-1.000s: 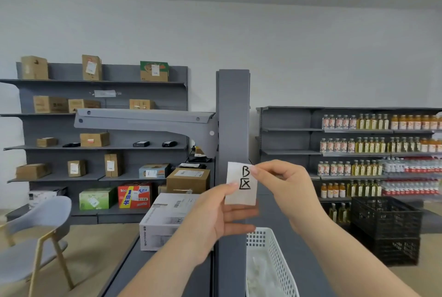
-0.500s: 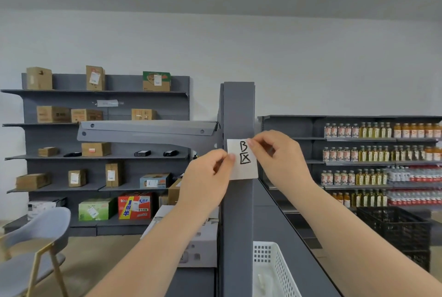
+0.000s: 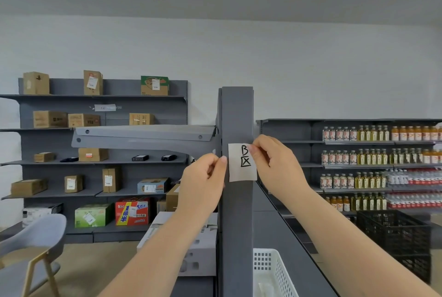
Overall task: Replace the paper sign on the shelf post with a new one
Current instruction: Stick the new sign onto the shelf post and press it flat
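White paper sign, marked with a handwritten "B" above a boxed cross, flat against the front face of the grey shelf post, a little below the post's top end. Sign upright, its right edge overhanging the post edge slightly.

Left hand at the sign's left edge, fingers curled, grip narrow, thumb tip touching the paper edge against the post. Right hand at the sign's upper right corner, grip narrow and pinched on that corner between thumb and forefinger. Both forearms reaching up from the near bottom of the view, one on each side of the post.

Grey shelf bracket jutting left from the post at about sign height. White plastic basket near, just right of the post's base. White carton near left of the post, partly hidden by the left forearm. Black crate at the right. Far left, wall shelving with cardboard boxes; far right, shelves lined with rows of bottles. Grey chair at the near left corner.
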Tool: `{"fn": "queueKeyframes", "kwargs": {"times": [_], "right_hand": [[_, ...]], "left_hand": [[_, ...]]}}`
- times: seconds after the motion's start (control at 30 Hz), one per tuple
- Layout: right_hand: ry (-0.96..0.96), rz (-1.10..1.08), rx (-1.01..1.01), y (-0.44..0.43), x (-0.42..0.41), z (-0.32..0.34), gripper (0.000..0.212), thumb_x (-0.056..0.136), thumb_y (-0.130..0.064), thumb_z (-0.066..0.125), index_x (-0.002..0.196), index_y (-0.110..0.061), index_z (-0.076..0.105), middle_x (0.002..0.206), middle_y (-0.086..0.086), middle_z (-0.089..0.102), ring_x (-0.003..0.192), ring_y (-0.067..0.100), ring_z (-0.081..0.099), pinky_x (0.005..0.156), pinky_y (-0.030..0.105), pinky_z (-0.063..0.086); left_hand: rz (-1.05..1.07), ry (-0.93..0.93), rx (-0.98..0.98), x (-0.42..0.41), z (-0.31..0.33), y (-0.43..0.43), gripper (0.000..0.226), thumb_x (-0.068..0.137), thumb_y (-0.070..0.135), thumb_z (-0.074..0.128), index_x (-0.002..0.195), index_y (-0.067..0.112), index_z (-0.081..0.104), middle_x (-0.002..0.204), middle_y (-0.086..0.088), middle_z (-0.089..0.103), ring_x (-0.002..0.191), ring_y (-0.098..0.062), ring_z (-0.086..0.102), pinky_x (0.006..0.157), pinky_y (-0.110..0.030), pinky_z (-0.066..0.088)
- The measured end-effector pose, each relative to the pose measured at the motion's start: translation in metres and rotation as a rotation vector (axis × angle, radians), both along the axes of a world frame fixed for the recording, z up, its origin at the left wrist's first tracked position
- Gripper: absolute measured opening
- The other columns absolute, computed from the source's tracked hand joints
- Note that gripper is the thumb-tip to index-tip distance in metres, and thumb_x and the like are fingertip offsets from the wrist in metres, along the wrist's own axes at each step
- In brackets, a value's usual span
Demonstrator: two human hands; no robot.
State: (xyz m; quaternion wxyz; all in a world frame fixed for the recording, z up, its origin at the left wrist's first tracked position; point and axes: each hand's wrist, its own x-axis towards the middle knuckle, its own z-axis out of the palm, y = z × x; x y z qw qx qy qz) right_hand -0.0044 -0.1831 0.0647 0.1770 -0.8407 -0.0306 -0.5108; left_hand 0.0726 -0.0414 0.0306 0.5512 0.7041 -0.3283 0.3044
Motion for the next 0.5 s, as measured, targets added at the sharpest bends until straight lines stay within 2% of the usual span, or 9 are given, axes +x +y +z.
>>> {"fn": "queueKeyframes", "kwargs": {"times": [0.07, 0.2, 0.27, 0.4, 0.5], "right_hand": [[-0.003, 0.012, -0.004, 0.001, -0.001, -0.001, 0.021, 0.098, -0.025, 0.046, 0.081, -0.015, 0.052, 0.07, -0.008, 0.049, 0.064, 0.009, 0.043, 0.057, 0.027, 0.036], [-0.039, 0.051, -0.056, 0.005, -0.006, -0.004, 0.022, 0.098, -0.021, 0.046, 0.08, -0.011, 0.053, 0.073, 0.001, 0.056, 0.067, 0.02, 0.047, 0.058, 0.033, 0.039], [-0.052, 0.077, -0.08, 0.008, -0.008, -0.007, 0.021, 0.098, -0.019, 0.047, 0.079, -0.011, 0.053, 0.073, 0.001, 0.056, 0.067, 0.021, 0.048, 0.057, 0.035, 0.041], [-0.087, 0.14, -0.031, 0.01, -0.01, -0.009, 0.021, 0.097, -0.016, 0.049, 0.076, -0.012, 0.052, 0.07, 0.0, 0.053, 0.065, 0.019, 0.046, 0.055, 0.031, 0.038], [-0.059, 0.163, 0.026, 0.01, -0.011, -0.005, 0.021, 0.096, -0.017, 0.05, 0.075, -0.014, 0.053, 0.066, -0.006, 0.051, 0.061, 0.013, 0.043, 0.054, 0.028, 0.036]], "left_hand": [[-0.016, -0.012, -0.035, -0.001, 0.001, 0.001, 0.033, 0.092, 0.037, 0.048, 0.073, 0.012, 0.058, 0.068, -0.009, 0.068, 0.061, -0.017, 0.065, 0.056, -0.037, 0.054], [-0.051, -0.053, -0.081, -0.004, 0.005, 0.003, 0.014, 0.092, 0.041, 0.05, 0.081, 0.033, 0.053, 0.075, -0.002, 0.071, 0.064, -0.011, 0.068, 0.059, -0.039, 0.059], [-0.063, -0.081, -0.078, -0.005, 0.006, 0.005, 0.006, 0.092, 0.041, 0.052, 0.087, 0.04, 0.048, 0.071, -0.005, 0.07, 0.063, -0.012, 0.068, 0.059, -0.038, 0.059], [-0.072, -0.141, -0.002, -0.004, 0.009, 0.007, 0.014, 0.091, 0.047, 0.047, 0.101, 0.037, 0.047, 0.064, -0.006, 0.067, 0.062, -0.017, 0.068, 0.057, -0.039, 0.057], [-0.054, -0.162, 0.049, -0.003, 0.01, 0.007, 0.017, 0.09, 0.051, 0.04, 0.098, 0.037, 0.047, 0.07, 0.0, 0.069, 0.065, -0.01, 0.069, 0.054, -0.032, 0.058]]}}
